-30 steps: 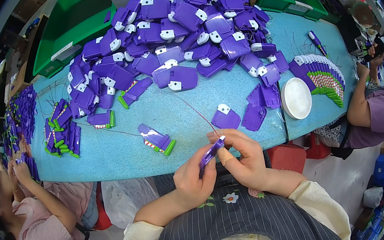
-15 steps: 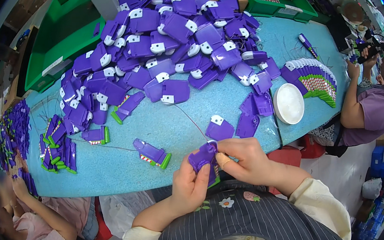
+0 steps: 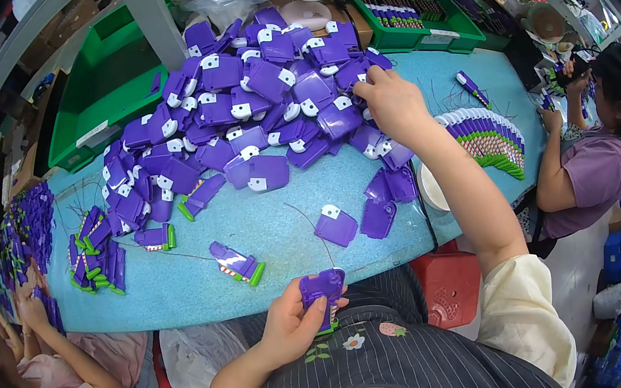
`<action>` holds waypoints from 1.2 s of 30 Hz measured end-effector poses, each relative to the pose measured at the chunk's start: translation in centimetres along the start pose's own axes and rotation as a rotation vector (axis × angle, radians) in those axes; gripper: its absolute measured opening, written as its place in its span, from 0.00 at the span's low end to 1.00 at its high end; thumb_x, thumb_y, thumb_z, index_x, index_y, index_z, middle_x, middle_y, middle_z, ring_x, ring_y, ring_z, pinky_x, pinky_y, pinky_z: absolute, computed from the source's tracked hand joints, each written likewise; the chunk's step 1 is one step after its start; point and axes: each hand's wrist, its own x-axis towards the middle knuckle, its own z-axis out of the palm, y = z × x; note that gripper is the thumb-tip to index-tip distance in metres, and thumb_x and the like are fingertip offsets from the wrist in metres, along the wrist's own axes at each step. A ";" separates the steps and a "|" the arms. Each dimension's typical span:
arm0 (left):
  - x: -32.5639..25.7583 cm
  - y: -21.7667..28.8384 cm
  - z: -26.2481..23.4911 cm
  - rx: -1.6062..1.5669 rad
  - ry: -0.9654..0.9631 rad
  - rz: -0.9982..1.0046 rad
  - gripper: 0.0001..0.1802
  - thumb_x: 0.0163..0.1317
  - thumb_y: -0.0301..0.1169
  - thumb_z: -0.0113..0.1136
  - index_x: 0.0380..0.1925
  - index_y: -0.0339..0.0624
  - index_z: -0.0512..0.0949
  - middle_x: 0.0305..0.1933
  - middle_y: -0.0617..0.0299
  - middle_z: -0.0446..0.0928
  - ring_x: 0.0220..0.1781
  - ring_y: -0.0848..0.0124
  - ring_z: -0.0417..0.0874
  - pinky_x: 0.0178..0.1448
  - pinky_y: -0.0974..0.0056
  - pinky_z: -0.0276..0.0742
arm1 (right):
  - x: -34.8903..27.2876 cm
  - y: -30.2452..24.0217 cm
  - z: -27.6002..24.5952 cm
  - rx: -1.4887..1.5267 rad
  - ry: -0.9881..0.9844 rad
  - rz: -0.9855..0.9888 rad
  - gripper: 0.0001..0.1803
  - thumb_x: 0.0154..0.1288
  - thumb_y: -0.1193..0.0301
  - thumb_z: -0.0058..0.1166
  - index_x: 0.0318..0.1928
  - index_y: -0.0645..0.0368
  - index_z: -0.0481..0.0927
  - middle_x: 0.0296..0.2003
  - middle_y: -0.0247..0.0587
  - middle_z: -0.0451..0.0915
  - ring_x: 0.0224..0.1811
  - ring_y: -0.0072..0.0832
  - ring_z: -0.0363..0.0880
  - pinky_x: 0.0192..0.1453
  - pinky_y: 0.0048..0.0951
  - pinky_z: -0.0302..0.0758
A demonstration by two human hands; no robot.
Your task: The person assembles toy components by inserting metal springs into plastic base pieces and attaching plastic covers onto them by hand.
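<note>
A purple casing (image 3: 320, 284), with a striped, green-ended piece (image 3: 331, 320) beneath it and a thin wire (image 3: 328, 252) above, is at the near edge of the blue surface (image 3: 269, 238), clamped in the fingers of the left hand (image 3: 293, 324). The right hand (image 3: 392, 102) is at the right side of a heap of purple parts (image 3: 265, 79); whether its fingers grip one cannot be told. The held casing looks part-assembled, the fanned row (image 3: 488, 139) finished; the heap remains loose. The right forearm partly hides a white bowl (image 3: 429, 191), contents unclear. Beyond, a right-hand green tray (image 3: 392, 40) holds rows of slim pieces; a left-hand green tray (image 3: 91, 83) shows its green inside.
</note>
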 end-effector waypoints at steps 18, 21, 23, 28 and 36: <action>4.1 -1.5 -1.9 -0.139 0.117 -0.027 0.16 0.69 0.28 0.43 0.55 0.35 0.63 0.51 0.52 0.75 0.47 0.65 0.81 0.50 0.65 0.77 | -11.4 1.2 -8.7 0.578 0.013 0.415 0.03 0.56 0.79 0.52 0.31 0.66 0.73 0.27 0.44 0.75 0.28 0.32 0.76 0.32 0.29 0.72; 5.4 -0.8 -0.9 -0.170 0.124 -0.039 0.14 0.69 0.28 0.43 0.53 0.35 0.64 0.47 0.54 0.76 0.46 0.64 0.82 0.49 0.65 0.78 | -14.6 2.9 -6.7 0.451 0.023 0.376 0.04 0.54 0.79 0.54 0.30 0.65 0.73 0.32 0.45 0.75 0.36 0.36 0.75 0.41 0.31 0.71; 6.1 -0.4 -0.4 -0.179 0.171 0.029 0.13 0.69 0.27 0.43 0.51 0.35 0.64 0.44 0.56 0.76 0.46 0.64 0.82 0.48 0.65 0.78 | -15.6 2.8 -5.7 0.433 0.048 0.368 0.04 0.53 0.79 0.55 0.30 0.64 0.75 0.36 0.45 0.75 0.42 0.39 0.73 0.49 0.34 0.67; 5.4 0.4 -0.6 -0.097 0.261 0.204 0.14 0.68 0.24 0.41 0.54 0.36 0.62 0.49 0.52 0.74 0.47 0.63 0.81 0.49 0.63 0.78 | -15.9 1.0 -7.9 0.471 0.269 0.513 0.03 0.54 0.78 0.55 0.30 0.63 0.75 0.36 0.41 0.76 0.40 0.31 0.73 0.44 0.25 0.67; 2.8 1.7 3.0 -0.184 -0.094 -0.032 0.19 0.68 0.20 0.38 0.58 0.33 0.55 0.58 0.48 0.67 0.57 0.62 0.75 0.61 0.60 0.70 | -16.3 -9.2 -7.2 1.658 -0.052 0.306 0.06 0.63 0.80 0.45 0.41 0.62 0.69 0.49 0.45 0.68 0.48 0.27 0.68 0.53 0.29 0.67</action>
